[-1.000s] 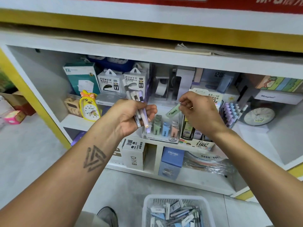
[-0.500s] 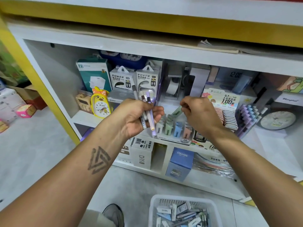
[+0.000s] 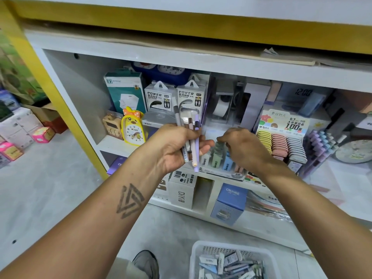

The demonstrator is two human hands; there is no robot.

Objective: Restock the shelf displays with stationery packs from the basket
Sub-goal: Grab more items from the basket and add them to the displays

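Observation:
My left hand (image 3: 173,150) grips three pens (image 3: 194,154), a grey, a cream and a purple one, upright in front of the middle shelf. My right hand (image 3: 245,152) is just to its right, fingertips pinching a small green pack (image 3: 218,147) at the top of the green row in a display tray (image 3: 225,172) of pastel packs. The white basket (image 3: 196,250) stands on the floor below, holding several loose stationery packs (image 3: 229,264).
A yellow duck clock (image 3: 132,129) and power bank boxes (image 3: 159,97) fill the shelf's left. A lead refill display (image 3: 281,141) stands right of the tray. A blue box (image 3: 231,200) sits on the lower shelf. My shoe (image 3: 146,262) is beside the basket.
My right hand has brought the green pack down from above the display into the green row. My left hand still holds the pens, nearly in place.

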